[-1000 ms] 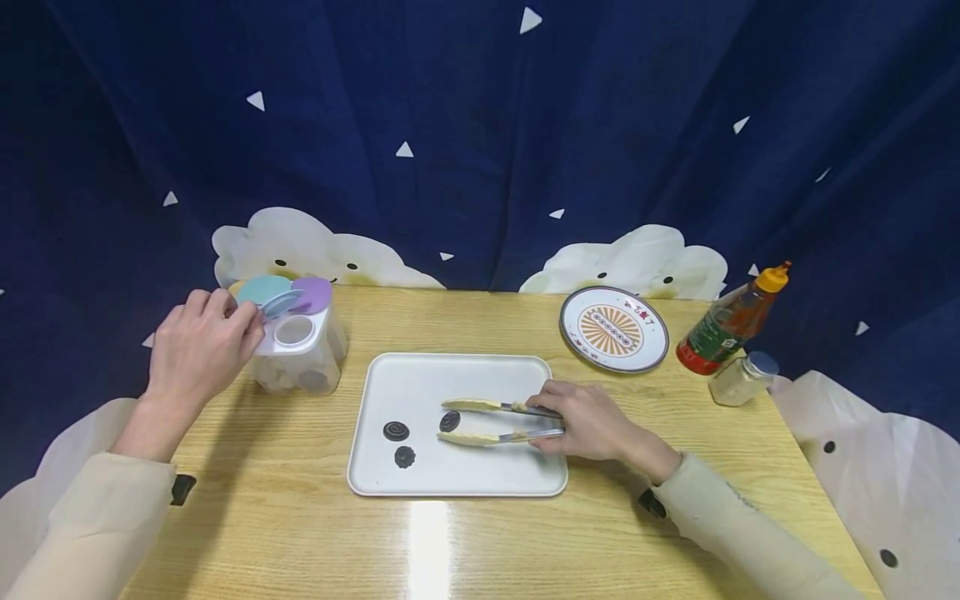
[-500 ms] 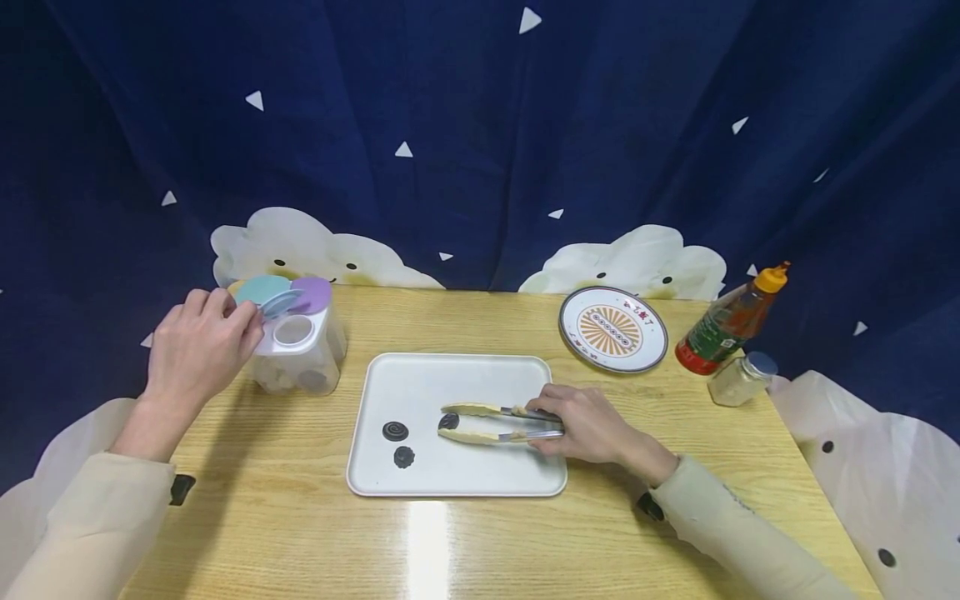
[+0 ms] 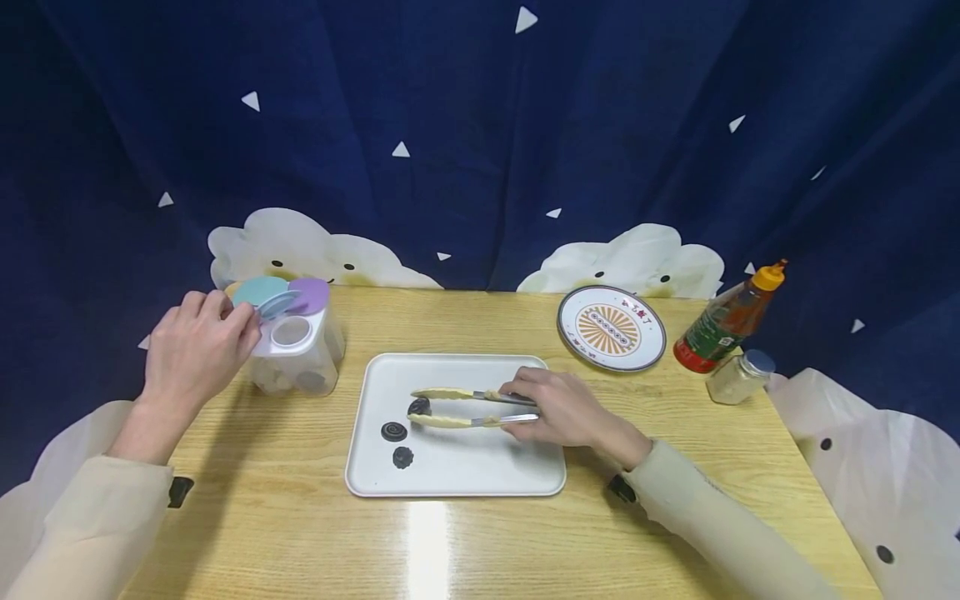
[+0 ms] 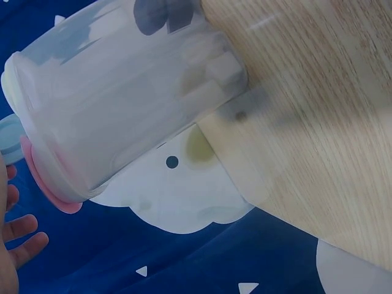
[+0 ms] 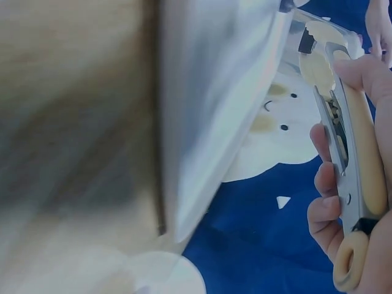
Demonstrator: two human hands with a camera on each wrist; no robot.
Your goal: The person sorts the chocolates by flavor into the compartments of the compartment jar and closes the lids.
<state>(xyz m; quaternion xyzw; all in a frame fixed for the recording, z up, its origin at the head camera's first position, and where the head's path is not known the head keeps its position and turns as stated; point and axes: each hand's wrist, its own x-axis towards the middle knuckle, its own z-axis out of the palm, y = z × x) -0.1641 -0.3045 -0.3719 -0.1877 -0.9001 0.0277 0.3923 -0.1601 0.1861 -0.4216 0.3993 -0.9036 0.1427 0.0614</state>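
Note:
In the head view my left hand (image 3: 195, 354) pinches the raised light-blue flip lid (image 3: 277, 304) of a clear plastic container (image 3: 303, 367). A round opening shows beside that lid. Pale chunks and a dark round piece lie inside the container. My right hand (image 3: 562, 408) holds metal tongs (image 3: 480, 408) with cream-coloured tips over the white tray (image 3: 480, 475). A dark, round, chocolate-like piece (image 3: 420, 406) sits between the tips. Just left of and below it on the tray lie a dark swirled disc (image 3: 393, 432) and a small ridged dark piece (image 3: 402, 457).
A patterned plate (image 3: 611, 327) stands at the back right of the wooden table (image 3: 300, 517). Farther right are a red sauce bottle (image 3: 727, 321) with a yellow cap and a small jar (image 3: 738, 377) with a grey lid. A dark blue curtain (image 3: 480, 125) hangs behind the table.
My right hand has moved the tongs left and slightly back over the tray, with the dark piece between their tips. The left hand stays at the container's lid.

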